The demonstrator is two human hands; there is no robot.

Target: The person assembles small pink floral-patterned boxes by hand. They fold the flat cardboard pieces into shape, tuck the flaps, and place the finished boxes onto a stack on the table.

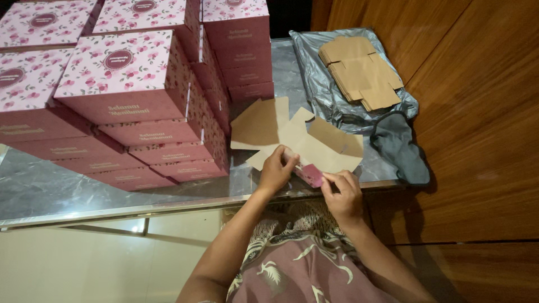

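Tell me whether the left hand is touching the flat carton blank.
Touching. The head view shows the left hand with fingers pressed on the near flap of the carton blank, no gap visible; the right hand pinches its pink edge.

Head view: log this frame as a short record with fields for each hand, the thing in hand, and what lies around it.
left hand: presses on the flat box blank, brown side up
right hand: pinches the blank's pink flap at the near edge
surface: glossy grey table
left of blank: stacks of pink floral boxes
behind blank: pile of brown blanks on a grey plastic bag
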